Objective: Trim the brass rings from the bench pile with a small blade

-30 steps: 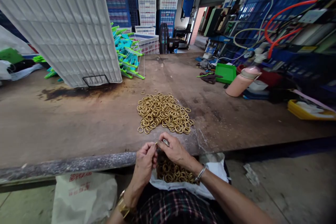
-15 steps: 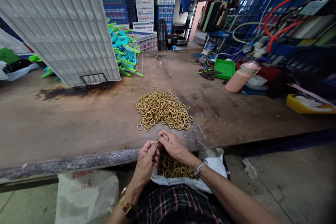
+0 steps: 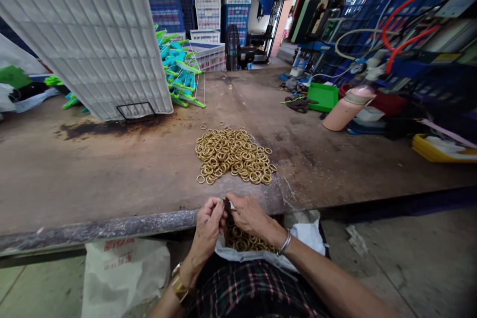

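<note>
My left hand (image 3: pixel 208 221) is closed, thumb and fingers pinching a gold-coloured ring that is mostly hidden by the fingertips. Close against it, my right hand (image 3: pixel 249 213) is also closed, around a small pale tool (image 3: pixel 232 205) whose kind I cannot make out. The two hands meet just above the table's front edge. Beyond them a pile of gold-coloured rings (image 3: pixel 233 156) lies on the wooden table (image 3: pixel 141 179). Below my hands, more rings (image 3: pixel 246 241) fill a white-lined container (image 3: pixel 305 238) at my lap, partly covered by the right forearm.
A tall white ribbed panel (image 3: pixel 100 44) stands on the table at left, beside turquoise and green plastic pieces (image 3: pixel 182 69). At right are a green tray (image 3: pixel 323 97), a pink bottle (image 3: pixel 345 112) and a yellow tray (image 3: pixel 439 151). A white sack (image 3: pixel 122 278) sits below the table edge.
My right hand has lowered slightly and turned, so the small tool shows differently between the fingers. The left hand keeps its pinch, and the view has shifted slightly.
</note>
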A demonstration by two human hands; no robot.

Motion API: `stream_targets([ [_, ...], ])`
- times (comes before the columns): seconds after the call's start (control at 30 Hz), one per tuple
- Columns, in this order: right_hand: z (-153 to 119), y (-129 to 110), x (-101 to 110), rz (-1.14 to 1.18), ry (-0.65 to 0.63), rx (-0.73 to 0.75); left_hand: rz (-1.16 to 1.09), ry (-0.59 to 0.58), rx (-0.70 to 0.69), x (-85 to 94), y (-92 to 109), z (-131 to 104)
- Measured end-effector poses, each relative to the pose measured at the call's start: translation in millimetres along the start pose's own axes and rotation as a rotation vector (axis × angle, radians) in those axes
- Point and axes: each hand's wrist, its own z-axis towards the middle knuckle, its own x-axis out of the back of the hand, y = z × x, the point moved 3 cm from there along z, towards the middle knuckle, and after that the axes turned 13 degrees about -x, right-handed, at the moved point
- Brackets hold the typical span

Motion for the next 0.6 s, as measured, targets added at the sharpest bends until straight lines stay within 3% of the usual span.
stream_targets([
  [0.37, 17.6, -2.0, -2.2, -0.218, -0.003, -0.130, -0.075, -0.037, 0.015, 1.4, 6.1, -9.9],
  [0.47, 32.6, -1.0, 4.4, -0.235, 0.073, -0.178, -0.225, -0.076, 0.060, -3.1, 12.7, -15.2],
  [0.6, 52.5, -3.8, 9.4, -0.178, 0.199, -0.148, -0.420, 0.005, 0.105, -0.7, 14.7, -11.6],
])
